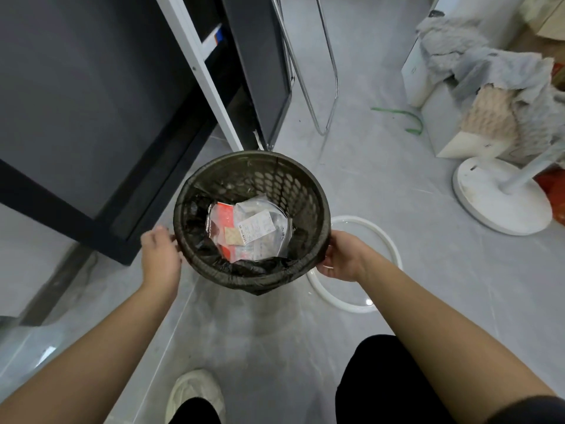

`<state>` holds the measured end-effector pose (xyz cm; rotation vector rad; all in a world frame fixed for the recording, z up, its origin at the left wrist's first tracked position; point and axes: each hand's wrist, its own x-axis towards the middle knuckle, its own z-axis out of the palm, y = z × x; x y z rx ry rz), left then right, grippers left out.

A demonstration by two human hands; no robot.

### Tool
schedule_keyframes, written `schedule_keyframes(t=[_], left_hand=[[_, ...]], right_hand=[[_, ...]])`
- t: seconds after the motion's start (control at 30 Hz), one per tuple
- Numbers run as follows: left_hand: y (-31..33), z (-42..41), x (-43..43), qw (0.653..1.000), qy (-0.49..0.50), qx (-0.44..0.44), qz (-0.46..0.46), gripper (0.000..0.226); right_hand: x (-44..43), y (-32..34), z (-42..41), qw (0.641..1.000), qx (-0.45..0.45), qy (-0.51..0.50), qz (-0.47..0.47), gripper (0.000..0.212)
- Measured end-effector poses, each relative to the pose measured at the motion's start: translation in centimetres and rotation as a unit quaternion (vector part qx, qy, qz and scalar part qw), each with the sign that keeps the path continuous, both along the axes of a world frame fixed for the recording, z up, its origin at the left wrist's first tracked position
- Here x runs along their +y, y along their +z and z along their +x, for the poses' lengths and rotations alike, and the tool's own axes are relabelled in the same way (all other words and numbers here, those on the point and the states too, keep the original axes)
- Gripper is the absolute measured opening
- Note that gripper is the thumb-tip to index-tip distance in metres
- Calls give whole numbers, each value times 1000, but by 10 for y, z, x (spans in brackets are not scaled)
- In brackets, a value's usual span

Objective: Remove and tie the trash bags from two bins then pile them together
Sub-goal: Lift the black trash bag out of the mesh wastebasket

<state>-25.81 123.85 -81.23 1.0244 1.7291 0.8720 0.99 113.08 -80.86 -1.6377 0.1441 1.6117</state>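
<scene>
Head view: the left grip (pixel 160 255) has its fingers curled against the outer left side of the bin (pixel 275 179) at the rim, and the right grip (pixel 339 258) clasps the rim on the opposite side, thumb on top. The bin is a dark round basket with a perforated wall, between the two forearms. A black trash bag (pixel 244 267) lines it and folds over the rim. In the bag lie a receipt (pixel 255 229), clear plastic wrapping and a red-and-white packet. Whether the bin rests on the grey floor (pixel 382 179) or is lifted cannot be told. A white ring (pixel 388 240) lies on the floor just behind the right grip, and a white fan base (pixel 489 203) stands further right. A pale shoe (pixel 195 390) shows below.
</scene>
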Motion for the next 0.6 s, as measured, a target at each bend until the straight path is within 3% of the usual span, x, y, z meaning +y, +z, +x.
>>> schedule_keyframes(t=[0.07, 0.1, 0.33, 0.6], left_hand=[[0, 3, -2, 982, 43, -154, -104, 42], [0, 4, -4, 973, 40, -180, -139, 40], [-12, 1, -14, 960, -35, -213, -181, 27], [-17, 5, -29, 979, -87, -136, -128, 28]], right_hand=[[-5, 0, -1, 1000, -2, 26, -9, 29], [-8, 0, -2, 999, -4, 48, -13, 29], [-20, -6, 6, 973, 6, 230, 2, 36], [-25, -3, 12, 965, 32, 260, 25, 22]])
